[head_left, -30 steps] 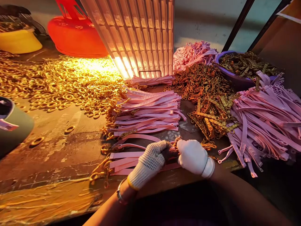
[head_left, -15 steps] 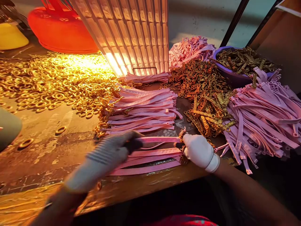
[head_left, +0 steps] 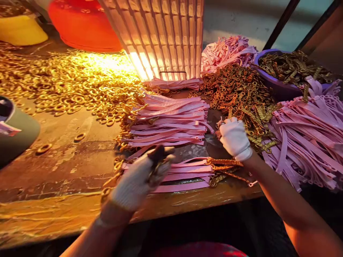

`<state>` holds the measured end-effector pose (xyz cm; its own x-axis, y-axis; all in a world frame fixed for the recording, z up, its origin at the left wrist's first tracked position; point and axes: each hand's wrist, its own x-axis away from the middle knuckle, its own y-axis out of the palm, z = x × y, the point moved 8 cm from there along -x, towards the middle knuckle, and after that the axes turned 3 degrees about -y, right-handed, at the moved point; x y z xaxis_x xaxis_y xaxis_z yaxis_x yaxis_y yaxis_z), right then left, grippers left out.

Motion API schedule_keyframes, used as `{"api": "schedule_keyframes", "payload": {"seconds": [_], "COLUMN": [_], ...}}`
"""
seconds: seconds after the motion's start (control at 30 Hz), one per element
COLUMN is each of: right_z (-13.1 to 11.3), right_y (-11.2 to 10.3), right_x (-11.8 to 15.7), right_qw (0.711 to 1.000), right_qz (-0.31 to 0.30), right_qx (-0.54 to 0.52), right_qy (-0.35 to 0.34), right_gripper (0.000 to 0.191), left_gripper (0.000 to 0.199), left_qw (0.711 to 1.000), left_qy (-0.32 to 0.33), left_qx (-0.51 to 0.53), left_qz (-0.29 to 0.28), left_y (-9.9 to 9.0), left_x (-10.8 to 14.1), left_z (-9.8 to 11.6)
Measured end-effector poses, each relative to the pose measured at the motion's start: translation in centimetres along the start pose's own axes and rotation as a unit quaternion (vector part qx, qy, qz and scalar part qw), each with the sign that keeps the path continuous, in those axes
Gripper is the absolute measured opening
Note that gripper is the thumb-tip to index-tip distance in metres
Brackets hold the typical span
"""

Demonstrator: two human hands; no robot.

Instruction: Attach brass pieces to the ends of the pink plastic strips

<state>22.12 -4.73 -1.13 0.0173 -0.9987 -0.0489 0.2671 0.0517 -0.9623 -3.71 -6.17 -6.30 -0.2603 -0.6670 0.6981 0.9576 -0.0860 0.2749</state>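
Observation:
My left hand [head_left: 142, 178], in a whitish knit glove with dark fingertips, is curled palm-up above the near pink straps [head_left: 184, 175]. Something dark and gold-coloured seems to lie in its fingers, too unclear to name. My right hand [head_left: 235, 138], in a white glove, is closed beside the pile of gold textured links [head_left: 258, 123]; a small pinkish end shows at its fingertips, but what it grips is hidden. The near straps lie side by side, with braided gold links [head_left: 223, 162] at their right ends and gold rings [head_left: 107, 191] at the left.
Behind lies a stack of pink straps [head_left: 171, 117]. Gold rings [head_left: 75, 82] spread leftward under bright light beside a ribbed panel [head_left: 166, 39]. A purple basin [head_left: 270, 80] of links and loose pink straps [head_left: 308, 135] stand right. A grey container [head_left: 24, 139] is at left.
The pink strap held between both hands now lies down with the near ones, its right-end links visible. My right hand has moved up to the link pile; my left has turned palm-up.

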Motion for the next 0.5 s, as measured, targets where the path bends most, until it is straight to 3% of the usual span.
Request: {"api": "schedule_keyframes", "payload": {"seconds": [0.03, 0.1, 0.2, 0.33, 0.43, 0.5], "right_z": [0.7, 1.3, 1.4, 2.0, 3.1, 3.4], "right_y": [0.7, 1.8, 2.9, 2.5, 2.1, 2.0], "right_x": [-1.1, -2.6, -3.0, -2.6, -2.3, -2.4], "right_qw": [1.0, 0.999, 0.999, 0.992, 0.969, 0.965], "right_qz": [-0.013, -0.023, -0.018, 0.017, 0.035, 0.028], "right_qx": [0.015, 0.031, 0.032, -0.032, -0.078, -0.114], "right_qy": [0.007, 0.01, 0.015, 0.118, 0.233, 0.235], "right_gripper": [0.018, 0.023, 0.03, 0.044, 0.051, 0.047], "left_gripper": [0.026, 0.036, 0.047, 0.046, 0.037, 0.036], "left_qw": [0.995, 0.976, 0.96, 0.949, 0.962, 0.971], "left_qy": [-0.071, -0.137, -0.144, -0.119, -0.068, -0.036], "left_qx": [0.055, 0.138, 0.187, 0.176, 0.146, 0.133], "left_qz": [-0.048, -0.1, -0.148, -0.232, -0.22, -0.194], "left_y": [2.0, 4.9, 6.9, 7.3, 6.3, 5.6], "left_x": [-0.5, -1.3, -2.1, -2.0, -1.8, -1.5], "left_z": [-1.2, -2.1, -2.3, -2.9, -2.8, -2.5]}}
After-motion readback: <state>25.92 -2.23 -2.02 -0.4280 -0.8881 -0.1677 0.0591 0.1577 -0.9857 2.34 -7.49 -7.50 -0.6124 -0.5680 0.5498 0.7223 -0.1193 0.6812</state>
